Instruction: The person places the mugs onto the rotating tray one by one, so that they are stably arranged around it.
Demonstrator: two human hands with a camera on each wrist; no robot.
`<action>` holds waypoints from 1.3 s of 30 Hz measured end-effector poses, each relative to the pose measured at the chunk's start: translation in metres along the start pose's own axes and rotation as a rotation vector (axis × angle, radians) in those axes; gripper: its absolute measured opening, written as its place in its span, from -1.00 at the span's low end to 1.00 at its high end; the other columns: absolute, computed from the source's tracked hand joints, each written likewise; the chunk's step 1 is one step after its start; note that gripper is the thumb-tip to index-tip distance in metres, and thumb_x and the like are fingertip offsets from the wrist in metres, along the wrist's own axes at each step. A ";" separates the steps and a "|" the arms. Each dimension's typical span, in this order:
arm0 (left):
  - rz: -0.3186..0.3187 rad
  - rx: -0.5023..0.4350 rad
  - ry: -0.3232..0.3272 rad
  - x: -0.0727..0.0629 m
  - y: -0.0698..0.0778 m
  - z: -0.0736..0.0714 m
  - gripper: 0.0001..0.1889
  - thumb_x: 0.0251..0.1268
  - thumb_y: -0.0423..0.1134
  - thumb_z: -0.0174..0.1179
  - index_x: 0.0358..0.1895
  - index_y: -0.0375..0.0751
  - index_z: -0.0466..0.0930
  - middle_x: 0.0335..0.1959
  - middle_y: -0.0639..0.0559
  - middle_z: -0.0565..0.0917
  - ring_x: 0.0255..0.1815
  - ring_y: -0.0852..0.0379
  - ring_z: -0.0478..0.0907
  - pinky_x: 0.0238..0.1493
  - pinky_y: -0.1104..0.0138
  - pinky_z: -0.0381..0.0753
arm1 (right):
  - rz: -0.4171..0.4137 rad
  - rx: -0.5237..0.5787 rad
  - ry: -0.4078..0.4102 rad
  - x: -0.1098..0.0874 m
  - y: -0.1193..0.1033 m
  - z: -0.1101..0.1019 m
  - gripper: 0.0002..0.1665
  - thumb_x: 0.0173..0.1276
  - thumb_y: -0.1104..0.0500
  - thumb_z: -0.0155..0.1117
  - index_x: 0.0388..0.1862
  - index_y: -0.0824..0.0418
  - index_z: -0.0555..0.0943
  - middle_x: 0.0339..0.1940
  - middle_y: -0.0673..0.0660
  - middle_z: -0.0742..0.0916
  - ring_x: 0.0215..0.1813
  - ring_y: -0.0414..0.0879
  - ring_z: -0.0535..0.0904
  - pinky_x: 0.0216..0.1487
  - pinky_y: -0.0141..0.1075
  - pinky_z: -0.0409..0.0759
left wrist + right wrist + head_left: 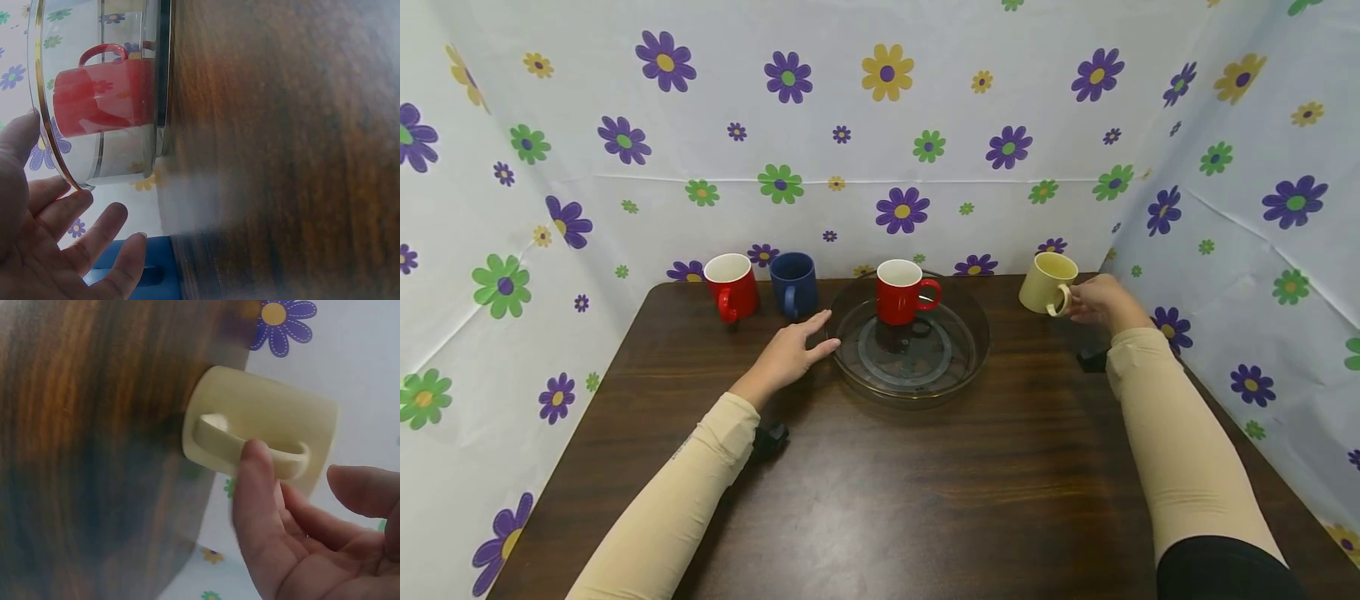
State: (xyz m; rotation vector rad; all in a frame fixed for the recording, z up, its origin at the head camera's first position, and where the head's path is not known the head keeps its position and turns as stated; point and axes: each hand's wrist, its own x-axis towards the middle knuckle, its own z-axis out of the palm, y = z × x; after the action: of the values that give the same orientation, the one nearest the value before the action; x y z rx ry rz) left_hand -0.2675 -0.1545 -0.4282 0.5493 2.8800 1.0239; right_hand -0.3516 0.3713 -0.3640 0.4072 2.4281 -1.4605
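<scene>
My left hand point(787, 354) is spread with thumb and fingers at the near-left rim of a round clear glass dish point(912, 393). In the left wrist view its thumb point(19, 134) lies against the rim, the fingers loosely straight. A red mug point(897, 293), white inside, stands upright in the dish, its handle to the right. At the back right, my right hand point(1097, 300) is at the handle of a pale yellow mug point(1040, 282). One fingertip point(255, 453) overlaps that handle in the right wrist view, while the thumb point(356, 487) stays apart from it.
Left of the dish stand a blue mug point(794, 283) and another red mug point(735, 287), handles facing forward. The dark wooden table point(925, 500) meets a flowered white cloth point(835, 125) at the back and both sides.
</scene>
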 end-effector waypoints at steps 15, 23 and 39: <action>0.005 0.003 -0.005 0.005 0.002 0.000 -0.27 0.50 0.06 0.16 0.58 -0.19 0.19 0.56 -0.13 0.25 0.56 -0.12 0.20 0.54 -0.03 0.17 | 0.078 0.335 -0.155 0.003 0.010 0.003 -0.59 0.72 0.10 -0.26 -0.14 0.32 0.49 -0.44 0.05 0.73 -0.32 -0.17 0.72 -0.17 -0.36 0.73; 0.015 0.007 0.001 0.005 0.002 0.001 -0.27 0.50 0.03 0.17 0.58 -0.20 0.19 0.56 -0.14 0.26 0.56 -0.13 0.22 0.54 -0.03 0.18 | 0.090 0.412 -0.181 0.006 0.011 0.005 -0.61 0.72 0.11 -0.29 -0.18 0.30 0.44 -0.42 0.05 0.67 -0.34 -0.17 0.70 -0.17 -0.35 0.71; 0.009 -0.004 -0.003 0.003 -0.002 0.001 -0.28 0.51 0.04 0.16 0.58 -0.23 0.19 0.56 -0.15 0.25 0.56 -0.13 0.21 0.53 -0.03 0.18 | 0.008 0.330 -0.171 0.012 0.014 0.015 -0.59 0.73 0.09 -0.33 -0.23 0.27 0.39 -0.44 0.00 0.62 -0.36 -0.20 0.64 -0.18 -0.37 0.64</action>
State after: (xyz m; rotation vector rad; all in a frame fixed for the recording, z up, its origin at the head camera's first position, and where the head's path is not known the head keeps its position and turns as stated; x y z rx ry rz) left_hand -0.2708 -0.1546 -0.4300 0.5635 2.8751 1.0285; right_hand -0.3564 0.3650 -0.3865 0.3421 2.0551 -1.8181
